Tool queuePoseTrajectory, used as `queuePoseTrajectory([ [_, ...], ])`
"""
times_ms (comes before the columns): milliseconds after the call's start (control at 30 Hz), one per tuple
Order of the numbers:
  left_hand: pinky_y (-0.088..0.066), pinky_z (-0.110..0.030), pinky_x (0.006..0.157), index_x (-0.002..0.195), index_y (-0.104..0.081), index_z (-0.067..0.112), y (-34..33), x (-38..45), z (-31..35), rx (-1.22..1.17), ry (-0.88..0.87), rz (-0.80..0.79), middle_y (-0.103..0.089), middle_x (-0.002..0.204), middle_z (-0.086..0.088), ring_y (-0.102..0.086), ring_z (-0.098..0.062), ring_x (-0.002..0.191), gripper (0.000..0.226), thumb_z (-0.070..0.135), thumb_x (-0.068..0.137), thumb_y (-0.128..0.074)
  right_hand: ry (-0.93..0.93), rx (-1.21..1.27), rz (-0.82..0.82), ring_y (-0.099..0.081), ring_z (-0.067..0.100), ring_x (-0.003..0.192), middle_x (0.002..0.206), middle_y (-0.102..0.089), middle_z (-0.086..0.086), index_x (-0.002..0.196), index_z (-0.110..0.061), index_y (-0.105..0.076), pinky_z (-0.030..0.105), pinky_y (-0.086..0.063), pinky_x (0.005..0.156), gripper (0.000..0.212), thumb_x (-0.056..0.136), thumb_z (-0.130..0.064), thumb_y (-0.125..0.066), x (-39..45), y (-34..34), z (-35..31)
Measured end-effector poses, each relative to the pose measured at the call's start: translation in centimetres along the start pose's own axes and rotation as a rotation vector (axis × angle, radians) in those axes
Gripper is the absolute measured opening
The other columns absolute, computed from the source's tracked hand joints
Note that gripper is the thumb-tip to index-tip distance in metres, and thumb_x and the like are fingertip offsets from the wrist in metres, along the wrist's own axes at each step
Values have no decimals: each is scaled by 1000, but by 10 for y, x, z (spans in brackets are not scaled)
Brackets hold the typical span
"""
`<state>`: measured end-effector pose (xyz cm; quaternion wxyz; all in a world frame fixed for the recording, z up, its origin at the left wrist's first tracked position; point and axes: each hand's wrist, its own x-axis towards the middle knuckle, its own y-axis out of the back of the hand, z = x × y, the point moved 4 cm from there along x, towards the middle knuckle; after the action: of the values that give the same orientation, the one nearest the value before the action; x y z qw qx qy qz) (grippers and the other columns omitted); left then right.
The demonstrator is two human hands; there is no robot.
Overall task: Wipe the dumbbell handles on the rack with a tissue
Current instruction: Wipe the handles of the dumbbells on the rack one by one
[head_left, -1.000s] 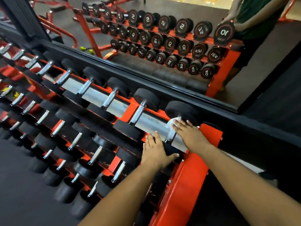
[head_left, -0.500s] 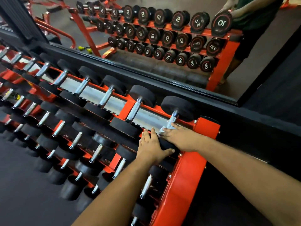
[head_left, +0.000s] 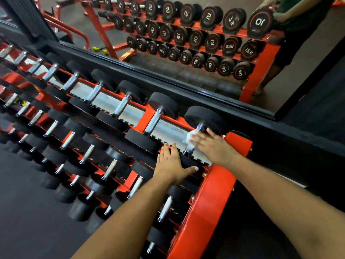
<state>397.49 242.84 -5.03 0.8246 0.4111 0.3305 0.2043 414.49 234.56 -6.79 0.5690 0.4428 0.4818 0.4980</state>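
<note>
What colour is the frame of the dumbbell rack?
The rack frame is bright orange-red, clearest in the head view beside the right hand.

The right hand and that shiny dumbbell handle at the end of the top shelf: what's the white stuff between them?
A crumpled white tissue. The head view shows the right hand pressing it onto the handle with straight fingers.

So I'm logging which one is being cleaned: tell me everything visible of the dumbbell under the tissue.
The dumbbell lies at the right end of the red rack's top tier. It has two black, matte round heads and a metal handle, mostly hidden. A white tissue covers the handle under the right hand, which is motion-blurred. The left hand rests flat on the near head.
</note>
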Motion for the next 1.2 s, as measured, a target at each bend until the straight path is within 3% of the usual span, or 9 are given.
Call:
queuePoseTrajectory([
  [233, -2, -45, 128, 162, 6, 13, 1, -1, 1, 10, 5, 7, 9, 169, -18, 8, -30, 157, 129, 76, 77, -68, -275, -59, 28, -29, 20, 150, 163, -30, 1, 156, -18, -33, 45, -26, 119, 65, 91, -18, -24, 8, -3, -23],
  [400, -2, -46, 128, 162, 7, 15, 3, -1, 2, 17, 18, -17, 11, 169, -17, 9, -31, 157, 129, 76, 76, -68, -391, -7, 43, -20, 20, 153, 167, -20, 3, 159, -16, -24, 43, -22, 120, 67, 93, -14, -38, 12, 5, -13],
  [600, -2, -47, 128, 162, 6, 14, 2, 0, 1, 32, 5, -13, 9, 169, -19, 8, -32, 157, 127, 75, 78, -67, 79, 140, 43, -30, 17, 149, 158, -39, -3, 153, -21, -39, 49, -20, 123, 65, 89, -10, -40, -6, -12, -26],
  [767, -3, -48, 128, 162, 5, 14, 1, 0, 0, 35, 1, -7, 8, 169, -19, 8, -31, 157, 128, 77, 77, -67, -134, 102, -28, -3, 15, 155, 168, -15, -4, 160, -23, -21, 46, 0, 126, 70, 92, -6, -26, 13, 4, -20],
  [867, -4, -48, 128, 162, 4, 13, 1, 1, 0, 36, -2, -8, 6, 169, -20, 6, -32, 157, 128, 76, 77, -67, 5, 267, 18, -19, 16, 153, 161, -33, -2, 154, -21, -38, 36, -5, 123, 70, 90, -29, -11, 10, -4, -32],
  [967, -3, -47, 128, 162, 5, 14, 2, 1, 1, 36, -1, -6, 7, 169, -19, 6, -32, 157, 127, 76, 77, -67, 85, 429, 33, -28, 12, 149, 158, -38, -3, 152, -18, -42, 30, -17, 123, 60, 94, -23, -25, -13, -11, -29],
  [1033, -3, -47, 128, 162, 6, 15, 2, 2, 1, 39, -1, -18, 8, 169, -18, 7, -32, 157, 128, 77, 77, -67, -39, 580, 172, -44, 13, 140, 149, -51, 0, 142, -14, -56, 27, -33, 118, 53, 92, -4, -43, -26, -12, -25],
  [1133, -3, -46, 128, 162, 7, 15, 2, 2, 0, 43, 10, -29, 10, 169, -18, 7, -32, 157, 129, 79, 77, -65, -753, 1121, 463, -66, 16, 105, 117, -70, -2, 125, -13, -70, 15, -49, 90, 42, 93, 5, -49, -32, -22, -14],
  [1200, -3, -45, 128, 162, 6, 14, 2, 2, 0, 53, 10, -27, 9, 169, -18, 6, -33, 157, 129, 80, 76, -64, -1122, 1708, 553, -62, 23, 89, 97, -69, 4, 106, -19, -73, 30, -50, 80, 39, 94, 6, -46, -15, -25, -18],
])
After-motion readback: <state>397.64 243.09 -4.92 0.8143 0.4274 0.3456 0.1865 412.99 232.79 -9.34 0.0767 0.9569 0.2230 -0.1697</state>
